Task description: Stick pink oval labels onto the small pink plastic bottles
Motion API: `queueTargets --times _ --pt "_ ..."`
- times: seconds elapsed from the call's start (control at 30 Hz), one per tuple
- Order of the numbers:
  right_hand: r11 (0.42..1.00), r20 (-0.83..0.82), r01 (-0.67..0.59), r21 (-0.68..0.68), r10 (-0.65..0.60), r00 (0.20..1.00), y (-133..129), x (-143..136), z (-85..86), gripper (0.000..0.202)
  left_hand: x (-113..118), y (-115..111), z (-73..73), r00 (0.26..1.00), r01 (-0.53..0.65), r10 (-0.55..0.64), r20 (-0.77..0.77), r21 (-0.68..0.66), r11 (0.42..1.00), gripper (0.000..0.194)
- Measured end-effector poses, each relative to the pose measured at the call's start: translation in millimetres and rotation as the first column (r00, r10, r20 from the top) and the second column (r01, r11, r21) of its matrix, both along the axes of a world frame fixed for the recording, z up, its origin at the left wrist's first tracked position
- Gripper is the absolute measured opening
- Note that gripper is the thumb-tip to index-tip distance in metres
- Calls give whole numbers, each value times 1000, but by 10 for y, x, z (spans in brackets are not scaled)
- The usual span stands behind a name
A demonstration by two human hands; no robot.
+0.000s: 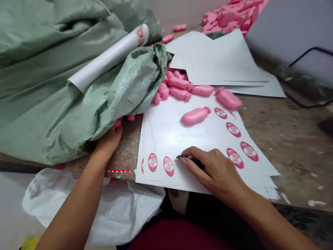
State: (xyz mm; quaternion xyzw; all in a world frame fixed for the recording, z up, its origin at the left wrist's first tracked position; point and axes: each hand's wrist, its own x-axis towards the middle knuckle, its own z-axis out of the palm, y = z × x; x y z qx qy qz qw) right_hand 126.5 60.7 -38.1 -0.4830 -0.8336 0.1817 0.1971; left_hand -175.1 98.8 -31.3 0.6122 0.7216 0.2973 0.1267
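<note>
My left hand (113,140) reaches to the mouth of a green woven sack (34,98). Its fingers are mostly hidden by the sack's edge, and a pink plastic bottle (117,124) shows at the fingertips. My right hand (213,167) is closed around a thin, dark pointed tool (183,157), its tip just above a white sticker sheet (167,136). Oval pink labels (168,166) remain along the sheet's edges. On that sheet lies one pink bottle (195,116), with another pink bottle (228,98) at its upper right.
More pink bottles (179,83) spill from the sack. A rolled label sheet (107,60) rests on the sack, and pale sheets (219,63) lie behind. A big pink pile (232,14) is at the back. A white bag (121,208) hangs at the front edge; a black wire frame (323,104) stands right.
</note>
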Motion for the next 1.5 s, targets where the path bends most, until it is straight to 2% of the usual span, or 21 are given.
queueTargets --times 0.1,0.13,0.17,0.23,0.3,0.33,0.37,0.43,0.6,0.83,1.07,1.27,1.5 --pt "998 -14 12 65 -11 1000 -7 1 20 20 233 -235 24 991 -71 65 121 43 997 54" --pt "996 -18 11 91 -9 1000 -20 -18 23 20 347 -327 42 968 -87 73 241 47 995 61" --pt "993 -19 8 116 -6 1000 -34 -43 23 19 473 -411 61 911 -83 64 407 29 996 67" --pt "987 -8 5 158 -4 1000 -58 -90 20 18 736 -527 97 690 -22 48 722 -45 999 68" --pt "983 16 -2 181 -1 1000 -70 -120 18 17 968 -554 110 445 61 77 892 -116 991 63" --pt "982 28 -6 189 0 1000 -72 -127 19 17 1061 -539 104 352 85 100 931 -138 987 60" --pt "981 37 -10 196 2 999 -72 -128 21 17 1133 -513 90 284 96 121 951 -153 984 58" --pt "978 45 -15 210 5 999 -70 -124 27 17 1220 -453 48 218 95 138 966 -162 982 55" --pt "968 59 -8 252 -7 998 -81 -112 27 18 1239 -406 -9 239 87 147 960 -172 981 54" --pt "977 39 -18 214 9 999 -63 -124 -8 19 1231 -422 59 256 117 183 949 -218 969 54" --pt "999 9 22 29 -23 1000 -27 -89 62 18 1217 -412 81 213 101 209 954 -234 967 46" --pt "989 69 -1 145 -9 998 -75 -84 55 20 1216 -410 92 188 83 229 955 -248 965 46" --pt "996 101 43 81 -51 994 -35 -162 35 23 1224 -408 120 177 83 241 954 -258 962 44"
